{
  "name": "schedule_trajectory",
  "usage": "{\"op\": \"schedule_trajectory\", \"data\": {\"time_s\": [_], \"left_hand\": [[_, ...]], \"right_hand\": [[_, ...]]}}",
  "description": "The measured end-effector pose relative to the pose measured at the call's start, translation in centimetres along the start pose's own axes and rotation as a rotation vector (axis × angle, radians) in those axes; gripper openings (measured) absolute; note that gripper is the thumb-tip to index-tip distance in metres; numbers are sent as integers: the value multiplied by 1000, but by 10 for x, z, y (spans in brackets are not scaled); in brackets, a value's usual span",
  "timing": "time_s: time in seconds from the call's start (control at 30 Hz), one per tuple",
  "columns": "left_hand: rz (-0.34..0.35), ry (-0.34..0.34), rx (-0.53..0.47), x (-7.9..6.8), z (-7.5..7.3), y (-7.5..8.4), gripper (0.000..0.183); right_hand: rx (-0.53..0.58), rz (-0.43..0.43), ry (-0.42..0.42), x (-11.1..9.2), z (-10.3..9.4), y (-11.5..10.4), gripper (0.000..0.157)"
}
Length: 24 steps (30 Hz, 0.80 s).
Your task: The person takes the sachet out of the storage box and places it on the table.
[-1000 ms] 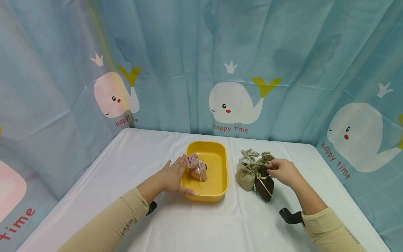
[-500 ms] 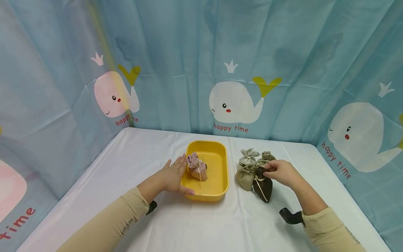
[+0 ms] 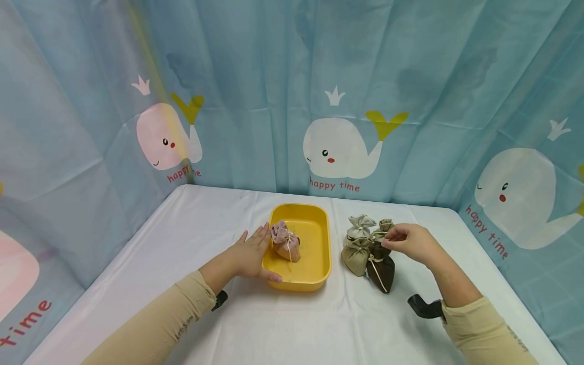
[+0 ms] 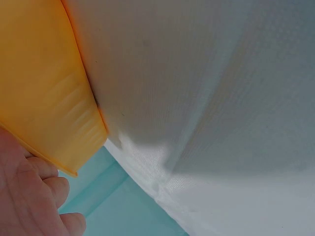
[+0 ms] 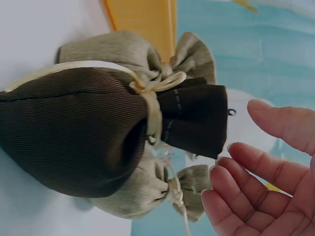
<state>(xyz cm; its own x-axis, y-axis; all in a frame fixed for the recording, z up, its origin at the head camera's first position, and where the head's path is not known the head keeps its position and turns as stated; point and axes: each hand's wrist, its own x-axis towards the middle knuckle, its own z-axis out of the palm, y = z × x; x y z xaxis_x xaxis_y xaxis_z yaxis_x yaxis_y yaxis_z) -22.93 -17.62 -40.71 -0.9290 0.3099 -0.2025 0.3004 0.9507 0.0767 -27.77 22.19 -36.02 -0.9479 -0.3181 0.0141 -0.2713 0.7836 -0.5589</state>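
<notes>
On white table [image 3: 292, 329], dark brown bag [image 3: 381, 276] sits, neck tied. Left hand [image 3: 248, 257] spread flat, grasping nothing, touching left side of yellow tub [image 3: 316, 253]; pink bag [image 3: 289, 249] inside. Olive bag [image 3: 355, 259] beside brown one. Right hand [image 3: 412, 246] near brown bag's top, fingers relaxed, released. Pale bag [image 3: 361, 224], khaki bag [image 3: 386, 225] behind.
</notes>
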Motion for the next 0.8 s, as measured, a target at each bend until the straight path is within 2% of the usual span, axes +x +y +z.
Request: {"op": "schedule_trajectory", "data": {"time_s": [0.33, 0.6, 0.8], "left_hand": [[1, 0, -2, -1, 0, 0, 132], [3, 3, 4, -1, 1, 0, 131], [3, 3, 7, -1, 1, 0, 131]], "right_hand": [[-18, -45, 18, 6, -7, -16, 25], [-13, -137, 46, 19, -4, -41, 16], [36, -133, 35, 34, 4, -66, 16]]}}
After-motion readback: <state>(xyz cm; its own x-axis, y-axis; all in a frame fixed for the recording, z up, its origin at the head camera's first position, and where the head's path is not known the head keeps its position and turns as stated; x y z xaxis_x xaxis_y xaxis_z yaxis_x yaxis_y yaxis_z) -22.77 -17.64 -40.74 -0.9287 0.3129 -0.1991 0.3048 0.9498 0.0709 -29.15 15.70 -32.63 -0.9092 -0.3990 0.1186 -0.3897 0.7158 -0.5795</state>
